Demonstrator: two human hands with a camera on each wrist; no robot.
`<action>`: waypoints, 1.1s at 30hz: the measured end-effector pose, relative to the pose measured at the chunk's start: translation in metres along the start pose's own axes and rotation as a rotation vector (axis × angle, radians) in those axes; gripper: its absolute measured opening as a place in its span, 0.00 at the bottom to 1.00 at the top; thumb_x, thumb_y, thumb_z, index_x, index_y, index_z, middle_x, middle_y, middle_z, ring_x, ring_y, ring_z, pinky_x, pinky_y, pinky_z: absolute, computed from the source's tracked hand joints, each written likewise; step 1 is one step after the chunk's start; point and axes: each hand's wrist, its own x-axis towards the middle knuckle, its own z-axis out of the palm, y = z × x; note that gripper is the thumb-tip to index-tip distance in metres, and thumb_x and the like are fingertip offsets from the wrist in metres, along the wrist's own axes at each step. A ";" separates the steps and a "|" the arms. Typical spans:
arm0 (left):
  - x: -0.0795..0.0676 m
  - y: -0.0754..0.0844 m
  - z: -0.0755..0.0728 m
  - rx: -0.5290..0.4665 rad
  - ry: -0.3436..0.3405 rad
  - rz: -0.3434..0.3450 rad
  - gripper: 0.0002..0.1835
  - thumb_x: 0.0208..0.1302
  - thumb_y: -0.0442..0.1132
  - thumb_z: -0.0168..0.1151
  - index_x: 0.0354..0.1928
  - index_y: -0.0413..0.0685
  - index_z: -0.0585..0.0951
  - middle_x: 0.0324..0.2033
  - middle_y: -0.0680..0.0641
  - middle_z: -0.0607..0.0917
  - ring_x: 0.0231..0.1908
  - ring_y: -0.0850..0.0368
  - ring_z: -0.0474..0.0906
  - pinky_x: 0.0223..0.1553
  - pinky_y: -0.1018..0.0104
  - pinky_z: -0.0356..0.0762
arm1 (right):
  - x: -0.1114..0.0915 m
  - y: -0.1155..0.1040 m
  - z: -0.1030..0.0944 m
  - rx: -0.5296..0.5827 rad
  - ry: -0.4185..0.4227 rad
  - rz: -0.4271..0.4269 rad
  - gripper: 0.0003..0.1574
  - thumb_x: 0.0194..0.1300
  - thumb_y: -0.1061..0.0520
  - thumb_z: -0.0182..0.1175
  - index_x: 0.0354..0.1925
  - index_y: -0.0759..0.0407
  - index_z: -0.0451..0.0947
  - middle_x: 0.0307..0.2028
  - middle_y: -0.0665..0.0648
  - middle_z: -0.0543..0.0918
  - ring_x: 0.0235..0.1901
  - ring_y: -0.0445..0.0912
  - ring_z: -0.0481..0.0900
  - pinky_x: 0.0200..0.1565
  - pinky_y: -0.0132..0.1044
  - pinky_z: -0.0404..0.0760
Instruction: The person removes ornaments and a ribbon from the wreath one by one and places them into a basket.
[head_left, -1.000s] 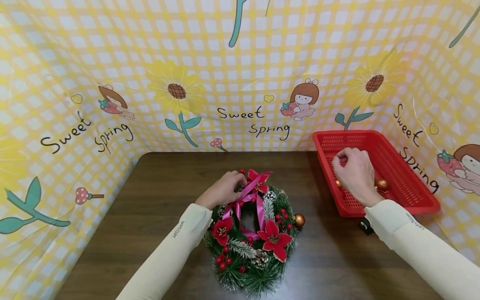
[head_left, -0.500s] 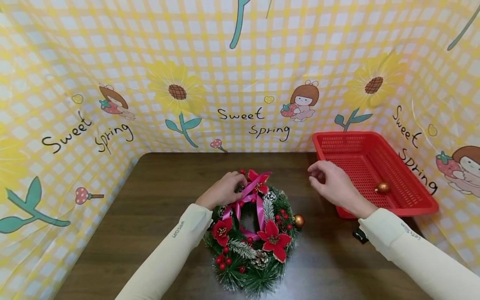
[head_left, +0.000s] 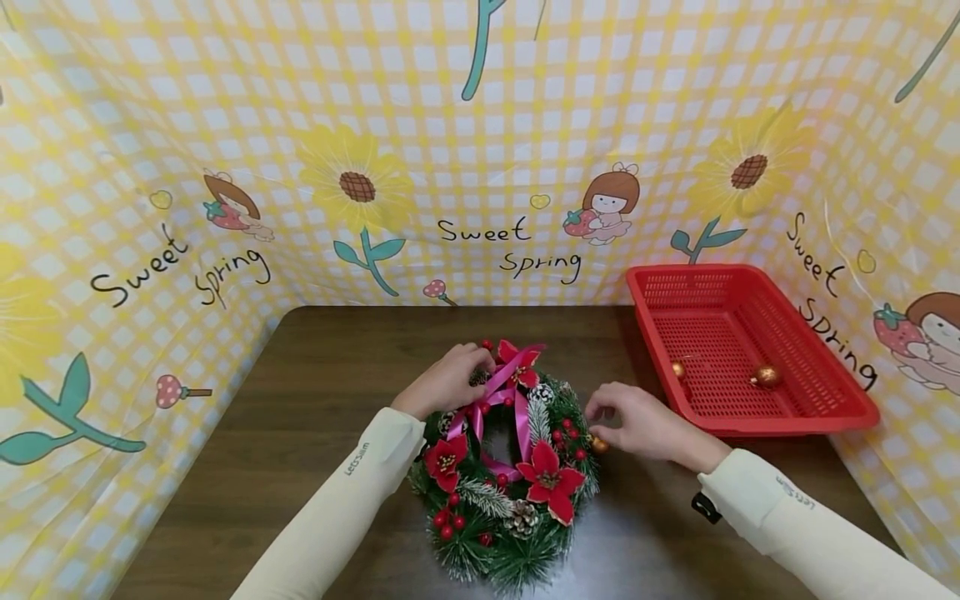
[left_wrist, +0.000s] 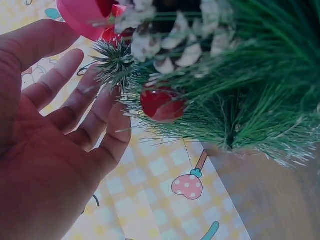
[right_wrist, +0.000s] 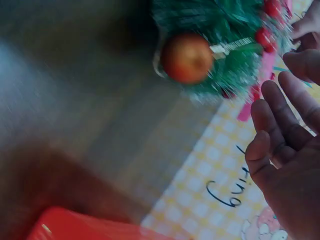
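The head view shows a Christmas wreath (head_left: pixel 491 546) lying on a dark wooden table (head_left: pixel 337 367), between a person's two hands and left of a red plastic basket (head_left: pixel 780 423). The left hand (head_left: pixel 450 379) is at the wreath's far left edge, beside the pink ribbon (head_left: pixel 521 421) looped over the ring. In the left wrist view its fingers are spread and gently bent, their tips among the green needles near a glossy red berry (left_wrist: pixel 162 104) and a white-tipped pine cone (left_wrist: pixel 180 40); it grips nothing that can be seen, and whether the thumb touches the ribbon cannot be told.

The right hand (head_left: pixel 637 423) is just beside the wreath's right edge, thumb and forefinger bent with a gap between them. The right wrist view shows its other fingers loosely bent, with nothing visible in its grasp. A copper-coloured bauble (head_left: pixel 599 445) sits at that edge of the wreath, partly covered by the hand in the head view.

Red poinsettias (head_left: pixel 551 483) decorate the wreath. Two gold baubles (head_left: pixel 765 377) lie well apart inside the basket. Cream sleeves (head_left: pixel 330 508) cover both arms, and a yellow-checked cloth (head_left: pixel 480 125) printed with sunflowers and "Sweet Spring" hangs behind the table.
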 end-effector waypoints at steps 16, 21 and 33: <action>-0.001 0.018 0.000 0.014 0.001 0.065 0.13 0.60 0.39 0.65 0.47 0.46 0.78 0.42 0.48 0.76 0.44 0.54 0.65 0.43 0.59 0.71 | -0.005 0.000 0.029 -0.025 0.020 0.049 0.07 0.56 0.60 0.67 0.35 0.54 0.80 0.28 0.46 0.75 0.29 0.44 0.74 0.31 0.33 0.74; -0.006 0.044 -0.002 0.026 0.034 0.182 0.12 0.60 0.38 0.64 0.45 0.44 0.78 0.41 0.46 0.78 0.40 0.54 0.65 0.43 0.60 0.69 | -0.004 -0.004 0.029 -0.041 0.050 0.081 0.05 0.56 0.58 0.68 0.34 0.53 0.83 0.27 0.42 0.73 0.27 0.44 0.74 0.29 0.32 0.73; -0.010 0.109 0.030 0.039 -0.105 0.266 0.03 0.66 0.41 0.58 0.37 0.52 0.79 0.31 0.57 0.77 0.28 0.65 0.70 0.31 0.74 0.71 | -0.005 -0.001 0.035 -0.080 0.095 0.079 0.04 0.55 0.58 0.69 0.33 0.53 0.86 0.24 0.41 0.71 0.26 0.41 0.70 0.27 0.32 0.69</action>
